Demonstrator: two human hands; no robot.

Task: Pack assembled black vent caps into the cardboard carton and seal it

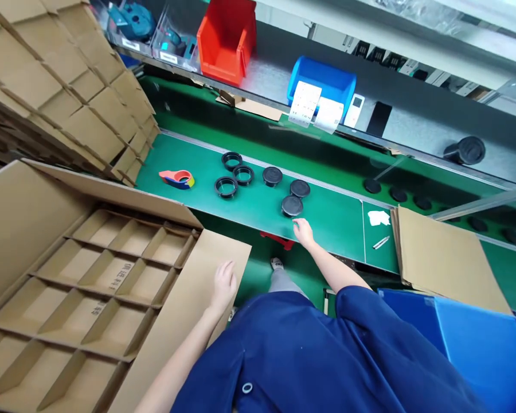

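Observation:
My left hand is over the flap of the open cardboard box, its fingers slightly apart and nothing in them. At the green bench's front edge, my right hand has its fingers loosely spread, just below a round black part. Two similar black parts with closed tops sit behind and to the left of it. Further left stand three open black rings. Neither hand touches any of them.
The divided box fills the left, with stacked cardboard behind. An orange tape dispenser lies on the green bench. Red and blue bins stand on the shelf. Flat cardboard and a blue container are at right.

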